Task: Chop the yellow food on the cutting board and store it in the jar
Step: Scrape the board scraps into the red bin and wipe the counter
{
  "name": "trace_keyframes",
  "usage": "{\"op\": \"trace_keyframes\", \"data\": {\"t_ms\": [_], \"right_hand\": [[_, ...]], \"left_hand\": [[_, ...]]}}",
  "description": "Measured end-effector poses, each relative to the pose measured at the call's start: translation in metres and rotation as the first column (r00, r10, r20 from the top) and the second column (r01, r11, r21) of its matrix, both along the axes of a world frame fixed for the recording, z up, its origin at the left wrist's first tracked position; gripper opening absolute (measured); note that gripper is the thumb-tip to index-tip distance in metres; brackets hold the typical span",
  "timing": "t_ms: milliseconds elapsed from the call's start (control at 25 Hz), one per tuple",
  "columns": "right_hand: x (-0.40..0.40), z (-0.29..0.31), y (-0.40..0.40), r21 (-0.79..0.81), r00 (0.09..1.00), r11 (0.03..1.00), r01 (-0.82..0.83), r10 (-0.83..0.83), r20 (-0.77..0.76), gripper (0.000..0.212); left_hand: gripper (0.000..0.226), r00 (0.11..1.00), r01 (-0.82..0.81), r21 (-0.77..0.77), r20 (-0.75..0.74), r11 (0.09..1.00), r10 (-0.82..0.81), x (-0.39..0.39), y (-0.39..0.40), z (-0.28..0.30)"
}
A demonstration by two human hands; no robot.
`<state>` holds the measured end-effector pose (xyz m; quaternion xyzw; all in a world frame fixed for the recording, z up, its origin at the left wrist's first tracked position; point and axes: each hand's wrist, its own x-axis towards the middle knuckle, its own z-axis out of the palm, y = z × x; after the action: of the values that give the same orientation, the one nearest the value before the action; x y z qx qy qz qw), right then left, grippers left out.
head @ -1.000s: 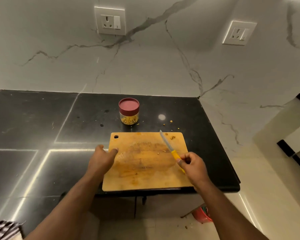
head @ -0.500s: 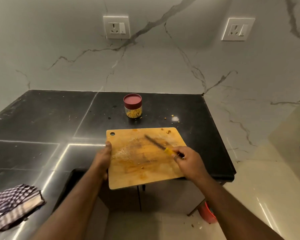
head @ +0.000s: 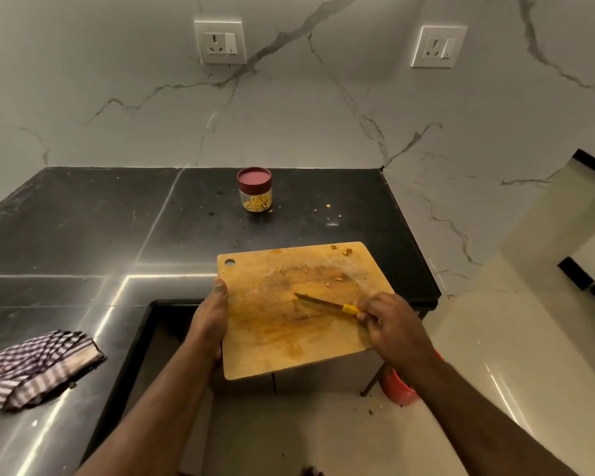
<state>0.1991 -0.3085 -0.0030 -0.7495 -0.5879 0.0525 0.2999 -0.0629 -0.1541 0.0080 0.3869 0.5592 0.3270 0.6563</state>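
Note:
A wooden cutting board [head: 289, 341] hangs out past the front edge of the black counter [head: 83, 228], with only small yellow scraps on it. My left hand [head: 211, 321] grips the board's left edge, thumb on top. My right hand [head: 390, 324] holds a yellow-handled knife [head: 327, 304], its blade lying flat across the board and pointing left. A small clear jar [head: 255, 190] with a red lid on stands further back on the counter, with chopped yellow food inside.
A checked cloth [head: 31, 365] lies on the counter at the left. Yellow crumbs [head: 327, 207] dot the counter right of the jar. A red bin [head: 399, 389] stands on the floor below the board. Two wall sockets sit on the marble wall.
The board has been pulled toward me, off the counter's front edge, and lifted. The knife blade has swung from pointing away to lying across the board. The view shifted left, showing the cloth.

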Motion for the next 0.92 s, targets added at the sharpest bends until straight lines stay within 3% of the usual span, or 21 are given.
{"op": "trace_keyframes", "data": {"t_ms": [80,280,480,560,760,920], "right_hand": [[-0.012,0.002,-0.024,0.005,0.998,0.999,0.054,-0.054,-0.021,0.018],[-0.07,0.0,-0.095,-0.004,0.995,0.995,-0.104,0.104,-0.003,0.02],[-0.032,-0.006,-0.139,-0.052,0.959,0.962,0.269,-0.263,0.104,0.016],[-0.025,-0.008,-0.152,-0.041,0.935,0.938,0.343,-0.337,0.109,0.015],[-0.067,-0.014,-0.169,0.012,0.996,0.998,0.067,-0.068,0.062,0.023],[-0.015,-0.029,-0.185,0.005,0.986,0.989,0.151,-0.151,0.077,0.016]], "left_hand": [[0.048,1.0,0.008,-0.009,0.014,1.0,-0.008,-0.008,-0.023,-0.006],[0.058,0.997,0.036,-0.062,0.066,0.997,-0.032,-0.016,-0.073,-0.011],[0.059,0.984,0.098,-0.091,0.155,0.991,-0.083,-0.008,-0.122,-0.017],[0.056,0.983,0.12,-0.079,0.147,0.99,-0.107,0.002,-0.135,-0.02],[0.047,0.975,0.179,-0.078,0.146,0.981,-0.167,0.047,-0.164,-0.027],[0.045,0.977,0.174,-0.088,0.137,0.981,-0.161,0.094,-0.187,-0.031]]}}
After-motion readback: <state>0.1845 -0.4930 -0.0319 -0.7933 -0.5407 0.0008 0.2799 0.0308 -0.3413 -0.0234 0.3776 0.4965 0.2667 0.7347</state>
